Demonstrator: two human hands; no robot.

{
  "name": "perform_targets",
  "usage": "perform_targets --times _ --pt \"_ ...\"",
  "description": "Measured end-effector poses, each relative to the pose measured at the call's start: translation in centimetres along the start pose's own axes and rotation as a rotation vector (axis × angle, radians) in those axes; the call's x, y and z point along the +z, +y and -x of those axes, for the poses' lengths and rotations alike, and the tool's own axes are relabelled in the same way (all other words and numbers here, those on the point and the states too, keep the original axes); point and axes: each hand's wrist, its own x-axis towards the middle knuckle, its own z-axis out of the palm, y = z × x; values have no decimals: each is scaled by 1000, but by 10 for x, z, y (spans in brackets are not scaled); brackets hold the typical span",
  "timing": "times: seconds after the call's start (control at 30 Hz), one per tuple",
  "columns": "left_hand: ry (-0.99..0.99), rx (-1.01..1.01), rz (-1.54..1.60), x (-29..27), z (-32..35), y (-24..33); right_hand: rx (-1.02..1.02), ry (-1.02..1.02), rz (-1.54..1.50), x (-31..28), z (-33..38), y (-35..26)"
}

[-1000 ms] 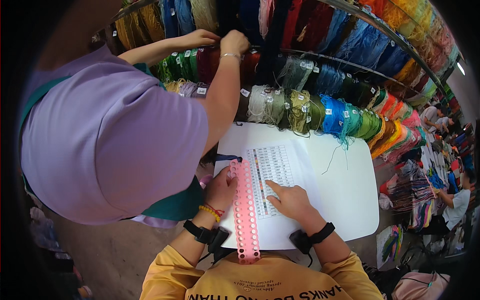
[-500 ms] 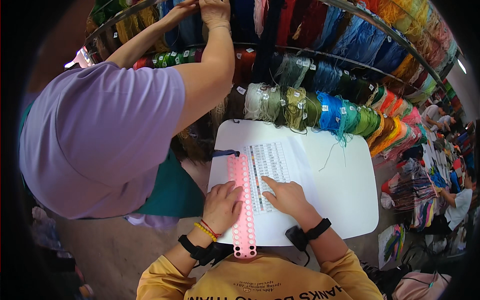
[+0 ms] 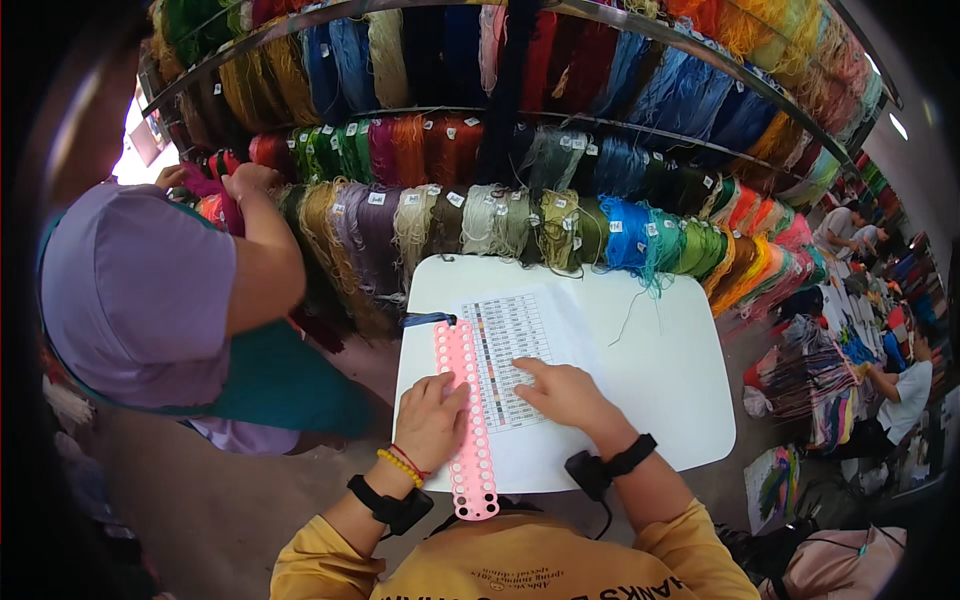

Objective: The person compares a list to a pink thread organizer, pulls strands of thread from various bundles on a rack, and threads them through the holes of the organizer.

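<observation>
On the white board [image 3: 672,395] in front of me lies a printed paper chart [image 3: 515,325] with rows and small colour squares. A long pink strip [image 3: 472,480] with scalloped edges and rows of round holes covers its left side, and dark blue threads [image 3: 428,319] are tied at its far end. My left hand [image 3: 430,415] rests flat over the strip's left edge, fingers loosely spread. My right hand [image 3: 568,398] is on the chart, index finger stretched out and touching a row, thumb apart. Neither hand grips anything.
Metal racks hung with many-coloured thread skeins [image 3: 480,220] with white tags curve around the board's far side. To my left a person in a lilac top [image 3: 140,290] reaches into the skeins. Other people [image 3: 905,395] work at the far right beside bundled threads [image 3: 825,385].
The person in lilac has moved left, both arms now down at a lower rack. My view has shifted slightly. My hands stay on the strip and the chart.
</observation>
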Motion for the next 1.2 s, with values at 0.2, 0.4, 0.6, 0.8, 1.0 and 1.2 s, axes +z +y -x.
perform_targets --times 0.2,0.4,0.6,0.8,1.0,1.2 --pt "-2 -6 -40 -6 -7 7 49 108 -296 -114 36 43" --pt "-19 -82 -102 -4 -12 21 119 272 -254 -235 42 130" --pt "-30 -243 -141 7 -16 41 166 493 -134 -282 -15 285" --pt "-56 -459 -150 17 -15 50 300 746 -152 -288 -94 358" --pt "-44 -514 -119 22 -18 54 381 764 -8 -294 -140 388" --pt "-16 -491 -114 24 -17 53 378 621 -37 -290 -160 376"
